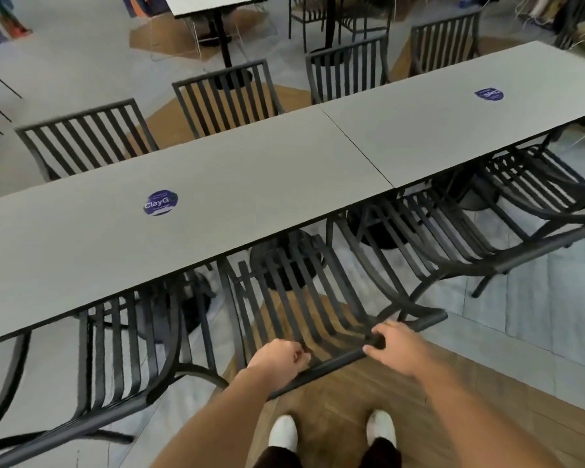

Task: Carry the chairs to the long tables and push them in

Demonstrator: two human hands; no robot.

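A black slatted metal chair stands right in front of me, its seat partly under the near edge of the long grey table. My left hand and my right hand both grip its top back rail. Another black chair is tucked under the table to the left, and two more sit under it to the right. Several chairs line the table's far side.
A second grey tabletop butts against the first on the right. A small pedestal table stands at the back. My white shoes are on a wooden floor patch; black table bases sit beneath the tabletop.
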